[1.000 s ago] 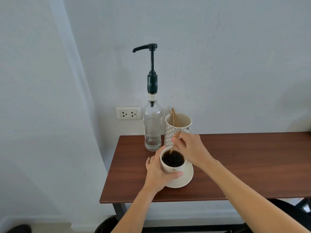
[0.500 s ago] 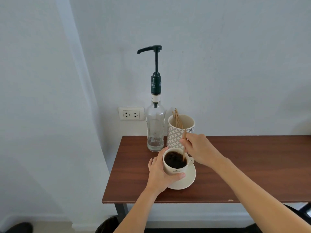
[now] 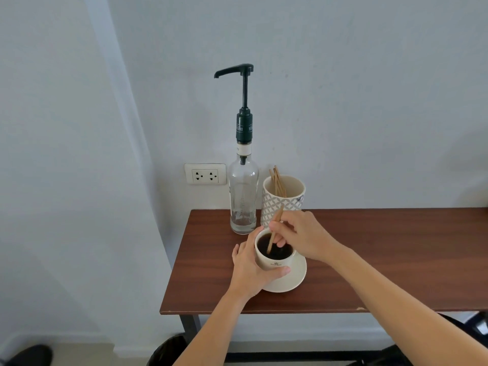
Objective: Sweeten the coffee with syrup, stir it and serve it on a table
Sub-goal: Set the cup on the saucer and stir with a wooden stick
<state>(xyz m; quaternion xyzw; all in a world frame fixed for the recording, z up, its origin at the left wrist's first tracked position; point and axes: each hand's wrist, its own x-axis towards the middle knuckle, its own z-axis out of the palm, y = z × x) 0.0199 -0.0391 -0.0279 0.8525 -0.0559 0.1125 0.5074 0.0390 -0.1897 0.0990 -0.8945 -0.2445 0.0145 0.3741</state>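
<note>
A cream cup (image 3: 274, 263) full of dark coffee stands on a cream saucer (image 3: 295, 276) near the left end of a brown wooden table (image 3: 383, 260). My left hand (image 3: 250, 268) wraps around the cup's left side. My right hand (image 3: 301, 235) pinches a thin wooden stir stick (image 3: 274, 228), whose lower end dips into the coffee. Just behind the cup stands a clear glass syrup bottle (image 3: 243, 196) with a dark green pump, nearly empty.
A patterned white holder (image 3: 284, 200) with several more wooden sticks stands right of the bottle, against the wall. A wall socket (image 3: 205, 173) is left of the bottle. The table's left edge is close to the cup. Dark objects lie on the floor below.
The stir stick has shifted inside the cup from the right side toward the left, with my right hand following. My left hand has stayed on the cup.
</note>
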